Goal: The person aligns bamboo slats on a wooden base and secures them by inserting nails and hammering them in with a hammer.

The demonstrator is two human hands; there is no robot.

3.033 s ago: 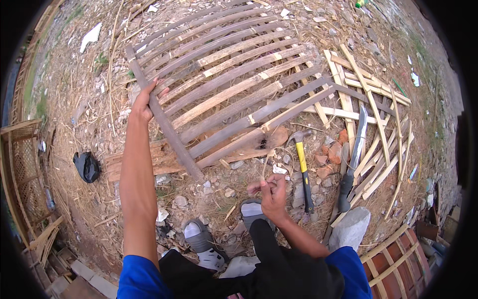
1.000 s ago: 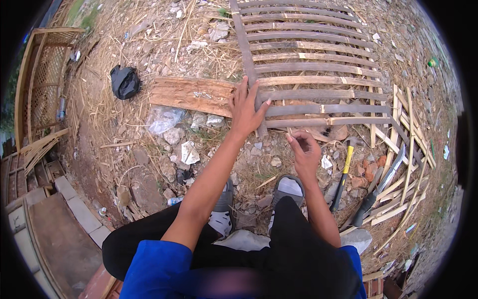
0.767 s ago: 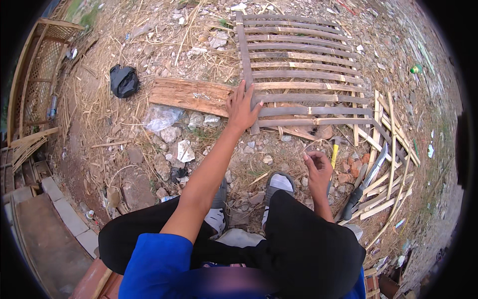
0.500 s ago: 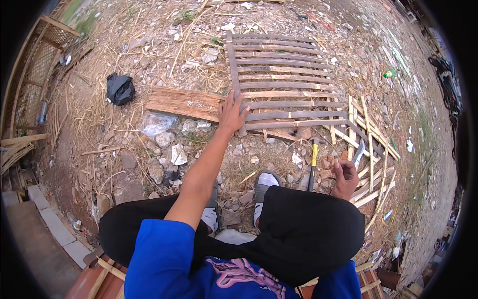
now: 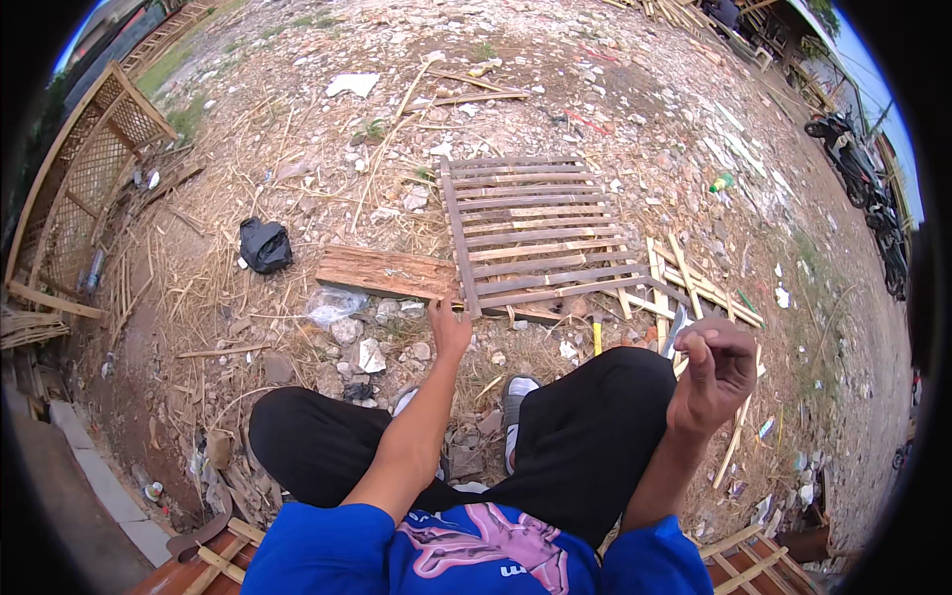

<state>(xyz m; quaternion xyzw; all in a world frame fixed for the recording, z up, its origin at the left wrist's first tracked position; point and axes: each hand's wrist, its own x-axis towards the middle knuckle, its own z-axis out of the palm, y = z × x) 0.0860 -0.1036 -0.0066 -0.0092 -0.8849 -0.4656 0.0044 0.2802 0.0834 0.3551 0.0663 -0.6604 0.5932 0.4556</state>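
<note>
My left hand (image 5: 449, 329) is at the near right end of a rough wooden plank (image 5: 382, 270), its fingers curled in. What they close on, if anything, is too small to make out. Beside it lies a slatted bamboo panel (image 5: 540, 266), its upright side bar (image 5: 458, 233) close to my fingers and its near left corner by the plank. My right hand (image 5: 712, 375) is raised above my right knee, thumb and fingers pinched together. Anything in that pinch is hidden. Just behind it shows a knife blade (image 5: 675, 329) among the slats, apparently apart from the hand.
Loose bamboo strips (image 5: 694, 283) lie right of the panel. A yellow tool handle (image 5: 597, 337) shows beyond my right knee. A black plastic bag (image 5: 265, 245) and a clear one (image 5: 332, 305) lie left, on stony ground. A lattice frame (image 5: 84, 203) stands far left; motorbikes (image 5: 858, 174) far right.
My left hand has left the panel's side bar for the plank's near end. My right hand has risen and come closer to me. The view has tilted up, showing more ground ahead.
</note>
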